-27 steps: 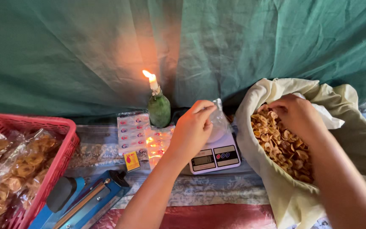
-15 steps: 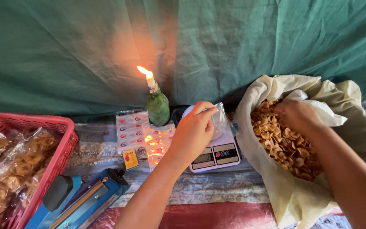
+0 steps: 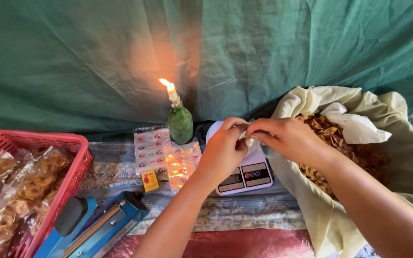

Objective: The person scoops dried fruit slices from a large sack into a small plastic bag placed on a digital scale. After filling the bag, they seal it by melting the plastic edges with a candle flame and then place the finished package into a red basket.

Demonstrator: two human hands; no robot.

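Note:
Over a small white digital scale [image 3: 247, 174], my left hand [image 3: 223, 148] pinches the mouth of a small clear plastic bag [image 3: 250, 141]. My right hand [image 3: 285, 136] meets it from the right, fingertips at the bag's opening with what looks like a snack piece between them. The bag is mostly hidden by both hands. To the right, a large cream cloth sack [image 3: 407, 157] lies open, full of golden fried snack pieces [image 3: 340, 143].
A lit candle [image 3: 172, 93] stands in a green bottle [image 3: 180, 123] behind the scale. Flat printed plastic packets [image 3: 166, 155] and a small yellow box [image 3: 149, 180] lie beside it. A red basket [image 3: 68, 157] of filled snack bags and a blue heat sealer [image 3: 96, 224] sit left.
My right hand has left the sack and moved left to the bag held over the scale. My left hand stayed at the bag.

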